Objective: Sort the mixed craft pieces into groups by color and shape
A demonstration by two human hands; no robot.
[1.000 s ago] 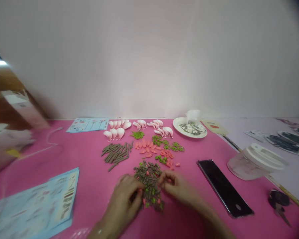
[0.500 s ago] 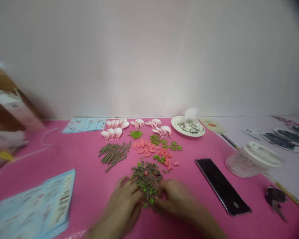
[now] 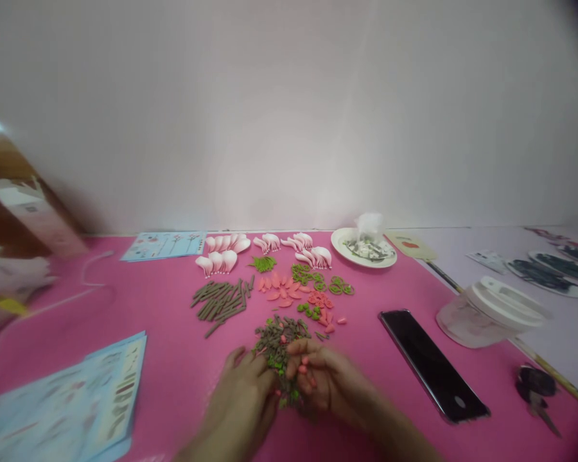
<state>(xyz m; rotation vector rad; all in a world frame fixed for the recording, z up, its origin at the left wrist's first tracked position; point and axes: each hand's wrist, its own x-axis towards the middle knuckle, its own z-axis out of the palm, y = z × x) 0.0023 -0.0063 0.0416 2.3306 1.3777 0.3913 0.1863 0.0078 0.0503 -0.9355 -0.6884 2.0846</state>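
Note:
A mixed pile of small brown, green and pink building pieces [image 3: 278,343] lies on the pink table [image 3: 173,333]. My left hand [image 3: 243,401] rests at the pile's near left edge, fingers curled against it. My right hand [image 3: 325,382] sits on the pile's right side with fingers bent, and small pink pieces show between the fingertips. Both hands are blurred by motion. Beyond the pile lie sorted groups: brown sticks [image 3: 220,301], pale pink petals [image 3: 221,253], salmon leaves [image 3: 280,289] and green rings [image 3: 325,280].
A black phone [image 3: 431,362] lies at the right, beside a clear lidded tub [image 3: 491,313]. A white plate [image 3: 363,247] stands at the back. Blue instruction sheets lie at the near left [image 3: 72,401] and far left [image 3: 164,245]. A dark tool [image 3: 534,387] lies at the right edge.
Both hands have drawn together over the near part of the mixed pile; the right hand shifted left and its fingers curled onto pink pieces.

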